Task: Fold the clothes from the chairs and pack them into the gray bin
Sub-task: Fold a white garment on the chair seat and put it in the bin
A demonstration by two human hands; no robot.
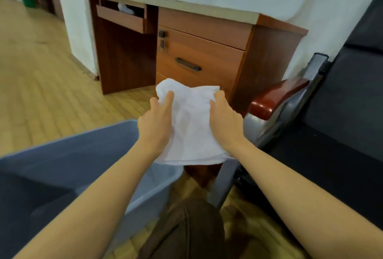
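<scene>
A white garment [192,126] hangs in the air above the right edge of the gray bin [68,155], left of a black chair [342,113]. The left hand [155,121] and right hand [224,119] each grasp one side of it; a wooden desk [196,40] stands beyond.

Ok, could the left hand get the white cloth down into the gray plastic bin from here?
Probably yes. The left hand holds the white cloth above the gray plastic bin's open near corner, with nothing between them.
</scene>
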